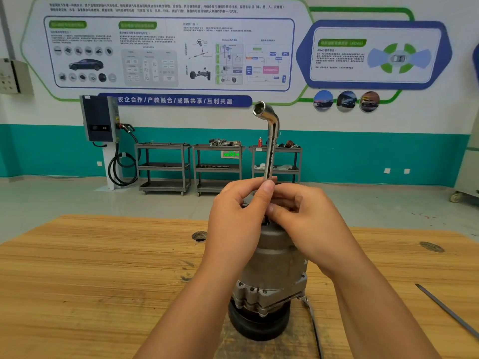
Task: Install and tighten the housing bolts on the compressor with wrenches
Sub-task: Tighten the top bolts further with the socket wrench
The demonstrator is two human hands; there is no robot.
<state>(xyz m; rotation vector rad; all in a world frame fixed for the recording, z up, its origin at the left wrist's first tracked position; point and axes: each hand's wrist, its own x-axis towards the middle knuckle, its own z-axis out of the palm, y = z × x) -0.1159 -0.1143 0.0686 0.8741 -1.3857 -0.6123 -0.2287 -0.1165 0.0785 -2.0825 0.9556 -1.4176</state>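
The left hand (237, 221) is closed around the lower shank of the L-shaped socket wrench (271, 141), with the thumb laid up along the shaft. The right hand (309, 224) is wrapped on the same shank from the opposite side, its fingers curled round the tool just below the left thumb. Neither hand is free.

The wrench is held upright, and its bent upper socket is turned up and to the left, so that the hexagonal opening is exposed. The lower end is hidden behind the hands, so whether it is seated on a bolt cannot be told. A two-handed grip close to the tool axis is judged to suit spinning a bolt down by twirling (the run-in stage, not final tightening), since little leverage is available this way.

The compressor (272, 275) is stood on end on the wooden table (90, 268) with the black pulley downward. The upper housing face is thereby presented to a vertical tool. The compressor lies directly beneath and between the two hands, and its top is covered by them.

Further right, a slim metal tool (312, 317) is laid just beside the compressor base, and a long thin bar (448, 310) is laid well apart near the table edge. Both are judged to be kept within reach; their types cannot be determined.
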